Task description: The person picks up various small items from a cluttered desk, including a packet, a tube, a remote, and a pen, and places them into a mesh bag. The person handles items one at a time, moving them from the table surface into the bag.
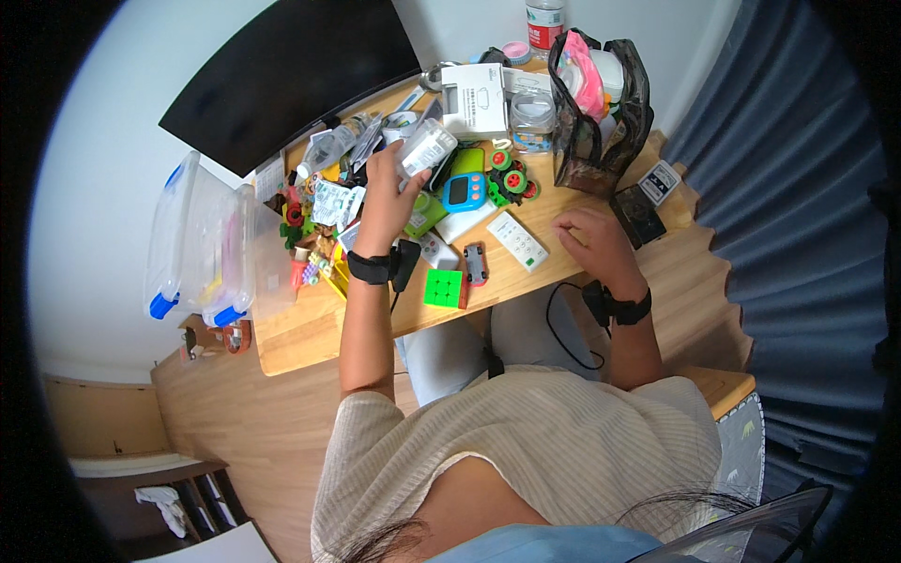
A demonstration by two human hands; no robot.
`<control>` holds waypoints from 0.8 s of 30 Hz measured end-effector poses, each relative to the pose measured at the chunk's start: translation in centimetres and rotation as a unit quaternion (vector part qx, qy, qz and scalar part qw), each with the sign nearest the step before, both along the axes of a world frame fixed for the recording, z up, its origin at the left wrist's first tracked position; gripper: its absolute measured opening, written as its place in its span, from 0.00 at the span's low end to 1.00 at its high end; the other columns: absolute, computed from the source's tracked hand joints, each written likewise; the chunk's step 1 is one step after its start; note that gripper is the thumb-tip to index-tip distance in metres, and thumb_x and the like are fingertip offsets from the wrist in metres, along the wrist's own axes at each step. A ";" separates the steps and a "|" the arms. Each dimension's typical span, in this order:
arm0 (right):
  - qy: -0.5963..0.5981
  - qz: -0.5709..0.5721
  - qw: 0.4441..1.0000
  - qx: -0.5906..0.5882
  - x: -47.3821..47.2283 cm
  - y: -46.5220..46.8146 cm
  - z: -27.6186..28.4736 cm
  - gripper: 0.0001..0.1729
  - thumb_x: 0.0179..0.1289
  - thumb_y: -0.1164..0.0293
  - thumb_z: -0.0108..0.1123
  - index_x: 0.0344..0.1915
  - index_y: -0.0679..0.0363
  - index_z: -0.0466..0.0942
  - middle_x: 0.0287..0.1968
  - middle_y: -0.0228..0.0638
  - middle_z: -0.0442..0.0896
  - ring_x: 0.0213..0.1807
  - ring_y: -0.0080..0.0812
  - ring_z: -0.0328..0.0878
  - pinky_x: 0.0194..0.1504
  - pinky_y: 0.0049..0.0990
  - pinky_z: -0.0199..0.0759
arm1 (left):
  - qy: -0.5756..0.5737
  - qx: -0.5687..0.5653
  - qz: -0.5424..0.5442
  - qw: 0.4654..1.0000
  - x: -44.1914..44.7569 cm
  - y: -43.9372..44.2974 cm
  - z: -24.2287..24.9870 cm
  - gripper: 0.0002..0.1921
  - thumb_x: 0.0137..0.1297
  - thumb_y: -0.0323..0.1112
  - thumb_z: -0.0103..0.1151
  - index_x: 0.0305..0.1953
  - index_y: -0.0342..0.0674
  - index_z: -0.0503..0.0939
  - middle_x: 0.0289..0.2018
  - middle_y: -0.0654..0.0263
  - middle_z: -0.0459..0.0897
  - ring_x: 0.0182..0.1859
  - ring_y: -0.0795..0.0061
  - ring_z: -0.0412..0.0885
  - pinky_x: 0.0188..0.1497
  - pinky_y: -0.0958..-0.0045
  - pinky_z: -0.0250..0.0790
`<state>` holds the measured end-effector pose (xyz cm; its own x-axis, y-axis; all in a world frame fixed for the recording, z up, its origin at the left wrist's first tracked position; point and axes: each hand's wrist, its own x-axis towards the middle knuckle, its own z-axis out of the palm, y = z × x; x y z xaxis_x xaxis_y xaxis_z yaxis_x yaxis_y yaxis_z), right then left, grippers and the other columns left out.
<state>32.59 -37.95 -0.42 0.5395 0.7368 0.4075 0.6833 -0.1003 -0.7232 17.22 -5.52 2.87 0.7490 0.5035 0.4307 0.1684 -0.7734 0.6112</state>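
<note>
My left hand (394,190) grips a clear plastic container (428,148) with pale printing on it, tilted above the clutter. Resting at the table's right side, my right hand (597,243) has its fingers loosely curled in, and nothing shows in it. A white remote control (517,241) lies just left of that hand. Below the container are a blue handheld device (464,191) and a green case (426,214). Nearer to me lie a toy car (475,264), wheels up, a white game controller (438,250) and a Rubik's-type cube (444,288), green side up.
Clear storage boxes (204,246) with blue latches stand at the left beside a monitor (295,70). A white box (475,100), a clear jar (531,123) and a black mesh bag (598,141) line the back. A green toy vehicle (510,179) sits before the jar.
</note>
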 end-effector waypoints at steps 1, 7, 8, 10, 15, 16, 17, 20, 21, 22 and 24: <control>0.001 0.000 1.000 -0.002 0.0 0.0 0.0 0.07 0.71 0.71 0.69 0.43 0.63 0.86 0.43 0.45 0.90 0.47 0.50 0.87 0.47 0.41 0.79 | -0.004 -0.010 0.001 1.000 -0.3 -0.3 0.0 0.34 0.73 0.39 0.73 0.72 0.34 0.69 0.63 0.44 0.72 0.62 0.46 0.79 0.60 0.59 0.79; -0.006 -0.001 1.000 -0.011 -0.3 0.1 0.2 0.07 0.70 0.71 0.69 0.43 0.64 0.86 0.42 0.44 0.89 0.46 0.49 0.87 0.48 0.42 0.80 | -0.015 -0.072 0.023 0.997 -1.3 -1.1 -0.3 0.33 0.74 0.38 0.72 0.73 0.35 0.69 0.64 0.47 0.71 0.65 0.51 0.77 0.62 0.60 0.79; -0.006 0.001 1.000 -0.008 -0.3 0.1 0.2 0.07 0.70 0.71 0.69 0.43 0.64 0.86 0.42 0.44 0.89 0.46 0.49 0.87 0.48 0.42 0.80 | -0.021 -0.079 0.024 0.996 -1.4 -1.1 -0.5 0.33 0.74 0.38 0.72 0.73 0.35 0.69 0.64 0.47 0.71 0.65 0.51 0.77 0.62 0.60 0.79; -0.004 0.003 1.000 -0.009 -0.3 0.2 0.2 0.07 0.70 0.71 0.69 0.43 0.64 0.86 0.42 0.44 0.89 0.47 0.49 0.87 0.48 0.41 0.80 | -0.036 -0.097 0.021 0.994 -1.5 -1.1 -1.1 0.33 0.74 0.38 0.72 0.73 0.35 0.68 0.64 0.47 0.71 0.66 0.52 0.77 0.62 0.60 0.79; -0.007 0.004 1.000 -0.006 -0.5 0.2 0.3 0.08 0.70 0.71 0.69 0.43 0.64 0.86 0.43 0.45 0.90 0.47 0.50 0.87 0.49 0.42 0.80 | -0.038 -0.079 0.030 0.996 -2.1 -1.3 -2.6 0.34 0.74 0.37 0.72 0.73 0.33 0.68 0.64 0.49 0.71 0.67 0.52 0.76 0.64 0.60 0.78; -0.009 0.004 1.000 -0.008 -0.6 0.2 0.3 0.08 0.70 0.71 0.69 0.43 0.64 0.86 0.43 0.45 0.90 0.47 0.50 0.87 0.49 0.42 0.80 | -0.050 -0.092 0.025 0.994 -2.3 -1.5 -2.8 0.34 0.74 0.37 0.72 0.73 0.33 0.68 0.64 0.49 0.71 0.67 0.52 0.75 0.64 0.60 0.77; -0.011 0.003 1.000 -0.011 -0.6 0.2 0.3 0.08 0.70 0.71 0.69 0.43 0.64 0.86 0.43 0.45 0.90 0.47 0.50 0.87 0.49 0.42 0.80 | -0.060 -0.110 0.022 0.992 -2.4 -1.8 -3.1 0.34 0.74 0.37 0.72 0.73 0.33 0.68 0.64 0.49 0.71 0.68 0.52 0.75 0.65 0.59 0.77; -0.014 0.003 1.000 -0.011 -0.5 0.4 0.3 0.08 0.70 0.71 0.69 0.43 0.64 0.86 0.43 0.45 0.90 0.47 0.50 0.87 0.49 0.42 0.79 | -0.066 -0.123 0.024 0.990 -2.7 -2.2 -3.5 0.34 0.74 0.37 0.72 0.73 0.34 0.68 0.64 0.49 0.70 0.68 0.52 0.74 0.66 0.58 0.76; -0.014 0.005 1.000 -0.010 -0.6 0.4 0.3 0.08 0.70 0.71 0.69 0.43 0.64 0.86 0.43 0.45 0.90 0.47 0.50 0.87 0.49 0.42 0.79 | -0.063 -0.132 0.027 0.989 -2.8 -2.4 -3.6 0.34 0.74 0.37 0.72 0.74 0.34 0.68 0.64 0.49 0.70 0.69 0.53 0.73 0.66 0.57 0.76; -0.010 0.004 1.000 -0.013 -0.6 0.4 0.3 0.08 0.70 0.71 0.69 0.43 0.63 0.86 0.43 0.45 0.90 0.47 0.50 0.87 0.49 0.42 0.79 | -0.071 -0.132 0.030 0.988 -3.0 -2.6 -3.6 0.34 0.74 0.38 0.72 0.74 0.35 0.68 0.64 0.49 0.70 0.69 0.53 0.73 0.66 0.57 0.76; -0.007 0.006 1.000 -0.015 -0.7 0.5 0.4 0.08 0.70 0.71 0.69 0.43 0.63 0.86 0.42 0.45 0.90 0.47 0.50 0.87 0.49 0.42 0.79 | -0.091 -0.159 0.029 0.983 -3.2 -3.0 -3.6 0.34 0.75 0.38 0.72 0.74 0.36 0.68 0.65 0.49 0.70 0.69 0.53 0.73 0.66 0.56 0.75</control>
<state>31.90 -37.45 -0.05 0.5251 0.7552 0.3923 0.6950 -0.1145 -0.7099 14.03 -8.52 -0.72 0.6402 0.6740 0.3687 0.0715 -0.5301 0.8449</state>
